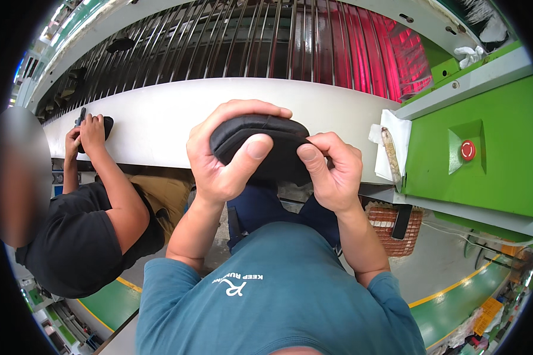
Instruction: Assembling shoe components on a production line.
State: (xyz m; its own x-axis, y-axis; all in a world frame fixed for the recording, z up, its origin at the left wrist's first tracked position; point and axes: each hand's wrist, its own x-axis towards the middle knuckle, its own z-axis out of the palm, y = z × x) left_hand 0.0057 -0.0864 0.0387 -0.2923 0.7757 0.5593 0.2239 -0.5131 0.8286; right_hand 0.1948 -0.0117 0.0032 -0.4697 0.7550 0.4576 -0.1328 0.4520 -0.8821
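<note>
Left hand [208,168] wraps the black padded piece [285,151], its fingers over the far rim and its thumb on the near face; right hand [340,170] pinches the piece's right edge between thumb and forefinger. Both hold it up across the near edge of the white counter [160,112]. Handling looks to be under way: the piece is not yet set down, and what is finished or left on it cannot be told. Bare counter lies left toward a co-worker [86,236]; to the right, white paper [402,142] and the green housing [435,177] limit movement. Metal rods [249,47] border the far edge.
</note>
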